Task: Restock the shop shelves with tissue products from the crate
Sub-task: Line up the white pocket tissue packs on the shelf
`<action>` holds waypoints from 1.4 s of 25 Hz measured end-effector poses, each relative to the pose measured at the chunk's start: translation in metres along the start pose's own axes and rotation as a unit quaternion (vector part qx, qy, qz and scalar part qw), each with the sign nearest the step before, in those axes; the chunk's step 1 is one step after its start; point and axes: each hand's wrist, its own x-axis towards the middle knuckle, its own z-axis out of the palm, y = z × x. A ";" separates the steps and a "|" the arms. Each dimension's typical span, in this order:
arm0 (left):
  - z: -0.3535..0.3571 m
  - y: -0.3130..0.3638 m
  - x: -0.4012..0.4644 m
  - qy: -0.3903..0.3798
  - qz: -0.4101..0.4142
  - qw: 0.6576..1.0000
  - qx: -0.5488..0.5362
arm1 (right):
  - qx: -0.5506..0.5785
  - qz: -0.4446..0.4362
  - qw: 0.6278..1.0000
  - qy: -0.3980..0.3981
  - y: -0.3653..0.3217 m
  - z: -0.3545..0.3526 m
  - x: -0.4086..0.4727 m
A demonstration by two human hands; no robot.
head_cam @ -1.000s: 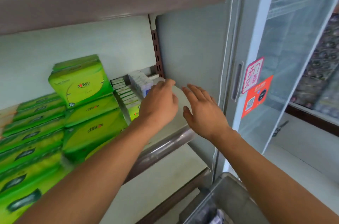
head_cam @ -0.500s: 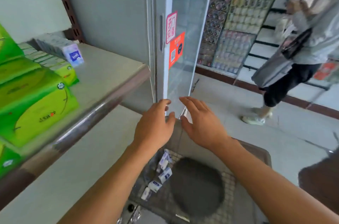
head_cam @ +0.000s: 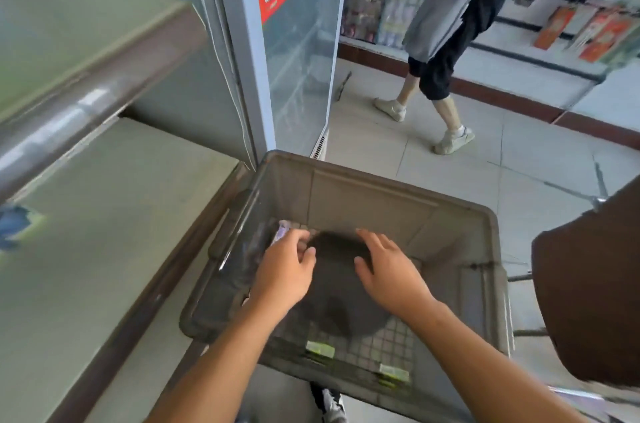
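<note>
Step in hand: reaching back into the crate (head_cam: 367, 177) for more stock. Both hands are down inside it. Left hand (head_cam: 284, 270) hovers at the far-left corner, fingers loosely bent toward a pale purple tissue pack (head_cam: 281, 232) (contact not clear, blur). Right hand (head_cam: 391, 270) is spread, fingers straight, holding nothing, over a dark round shadow on the mesh floor. Two green tissue packs (head_cam: 320, 349) lie on the mesh at the near wall.

Next move, by my reading: close the left grip on the purple pack, gather the green ones, and lift toward the shelf (head_cam: 104, 83) at left.

Against half a second earlier: the hands were above the crate's far rim and have now dropped inside; the view has tilted down, so the stocked green packs have left the frame. A passer-by (head_cam: 450, 42) has walked further left across the aisle.
</note>
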 end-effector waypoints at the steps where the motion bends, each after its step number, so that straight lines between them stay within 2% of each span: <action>1: 0.005 -0.014 0.009 -0.004 -0.039 0.999 0.001 | 0.006 0.015 0.999 -0.028 0.010 0.018 0.011; 5: 0.023 -0.066 0.041 -0.017 -0.136 0.990 -0.013 | 0.035 0.060 0.987 -0.145 0.025 0.099 0.070; 8: 0.036 -0.085 0.059 -0.022 -0.164 0.985 -0.036 | 0.087 0.087 0.976 -0.181 0.010 0.150 0.123; 11: 0.040 -0.094 0.071 -0.005 -0.184 0.981 -0.062 | 0.164 0.124 0.968 -0.145 -0.020 0.187 0.169; 14: 0.040 -0.101 0.076 0.004 -0.201 0.976 -0.089 | 0.173 0.185 0.959 -0.131 -0.039 0.208 0.196; 17: 0.034 -0.102 0.075 0.012 -0.218 0.971 -0.098 | 0.213 0.214 0.948 -0.103 -0.038 0.202 0.201; 19: 0.029 -0.099 0.077 0.011 -0.219 0.970 -0.109 | 0.279 0.201 0.936 -0.077 -0.030 0.184 0.196; 20: 0.027 -0.095 0.079 0.010 -0.217 0.969 -0.120 | 0.335 0.187 0.920 -0.078 -0.027 0.171 0.192; 22: 0.027 -0.090 0.083 0.006 -0.215 0.964 -0.157 | 0.468 0.154 0.862 -0.123 -0.022 0.146 0.179; 24: 0.025 -0.081 0.085 -0.006 -0.226 0.952 -0.205 | 0.535 0.119 0.812 -0.201 -0.015 0.130 0.169; 26: 0.022 -0.080 0.085 -0.001 -0.245 0.939 -0.243 | 0.563 0.136 0.780 -0.237 -0.006 0.127 0.171; 27: 0.020 -0.080 0.084 -0.002 -0.256 0.933 -0.253 | 0.552 0.168 0.786 -0.225 -0.003 0.131 0.176; 28: 0.021 -0.083 0.084 -0.004 -0.268 0.929 -0.255 | 0.496 0.195 0.822 -0.202 0.000 0.140 0.183; 29: 0.023 -0.085 0.082 -0.006 -0.280 0.925 -0.258 | 0.394 0.201 0.877 -0.188 0.002 0.152 0.192; 30: 0.025 -0.088 0.081 -0.007 -0.290 0.921 -0.260 | 0.281 0.183 0.924 -0.184 0.001 0.166 0.199; 31: 0.027 -0.092 0.080 -0.008 -0.295 0.918 -0.263 | 0.189 0.153 0.952 -0.185 -0.001 0.181 0.204; 33: 0.032 -0.099 0.078 -0.001 -0.296 0.917 -0.269 | 0.106 0.112 0.971 -0.185 -0.008 0.210 0.213; 35: 0.034 -0.103 0.077 0.001 -0.297 0.915 -0.273 | 0.104 0.124 0.974 -0.160 -0.012 0.228 0.224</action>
